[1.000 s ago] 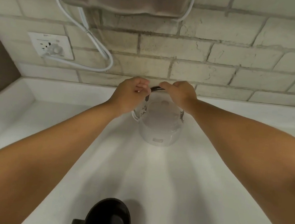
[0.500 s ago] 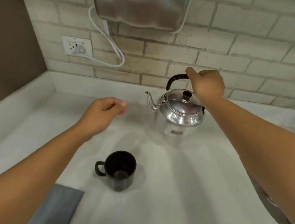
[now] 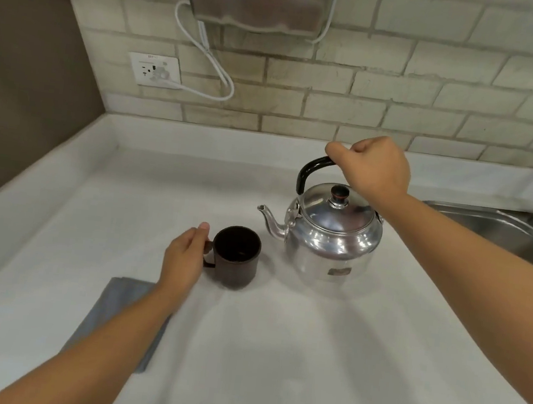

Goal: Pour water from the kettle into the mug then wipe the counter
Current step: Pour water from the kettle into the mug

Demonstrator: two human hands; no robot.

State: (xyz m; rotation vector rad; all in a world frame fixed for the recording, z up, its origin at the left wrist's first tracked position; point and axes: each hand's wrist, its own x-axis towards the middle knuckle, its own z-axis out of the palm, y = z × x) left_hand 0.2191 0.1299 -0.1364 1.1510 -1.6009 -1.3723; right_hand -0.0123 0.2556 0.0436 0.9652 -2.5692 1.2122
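A shiny round steel kettle with a curved black handle stands on the white bench, right of centre, spout pointing left. The right hand is clenched over the top of that handle. Just left of the spout sits a dark brown cylindrical mug; the left hand grips the mug's small handle (thumb raised). A folded grey cloth lies nearer, under the left forearm.

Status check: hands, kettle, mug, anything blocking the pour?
Right hand closed on kettle handle. Left hand at mug handle, grip unclear. Spout faces mug, path clear. Cloth lies under left forearm.
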